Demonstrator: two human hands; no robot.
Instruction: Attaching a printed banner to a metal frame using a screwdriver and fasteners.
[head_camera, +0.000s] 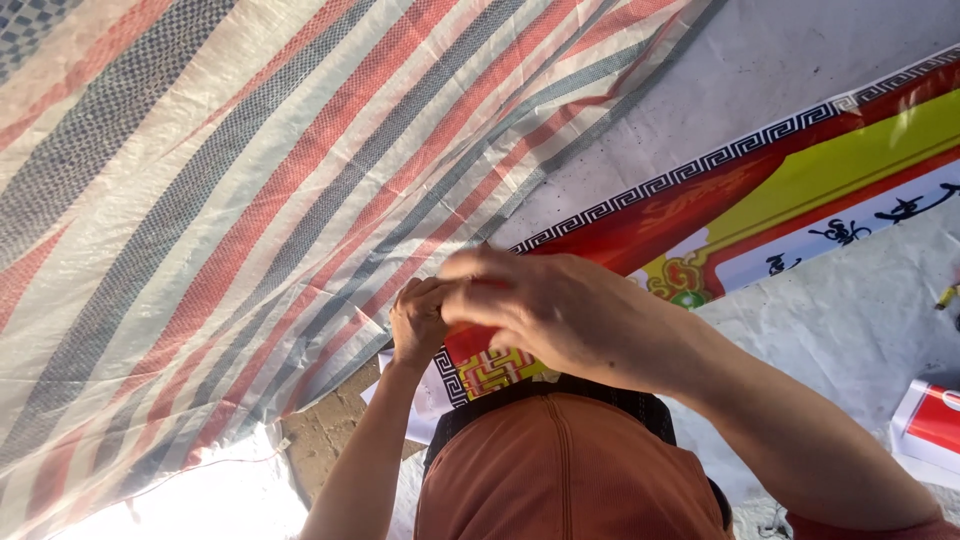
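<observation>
While the striped red, grey and white woven tarpaulin (230, 200) sags overhead, the long red and yellow printed banner (800, 190) hangs slack; its end, pinched between the left hand (420, 320) and right hand (560, 310), could slip or crease.

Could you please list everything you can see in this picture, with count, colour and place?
Tarp: one, white with red and grey-blue stripes, left and top.
Banner: one, red and yellow with a black-and-white key border and a white strip, running from centre to the right edge; its lower end is under the hands.
Sheet: one, pale grey, crumpled, behind the banner at right.
Box: one, red and white, right edge.
Cap: one, orange with a dark band, bottom centre.
Left hand: one, at the banner's end; grip hidden.
Right hand: one, over the banner's end, fingers curled; grip hidden.
</observation>
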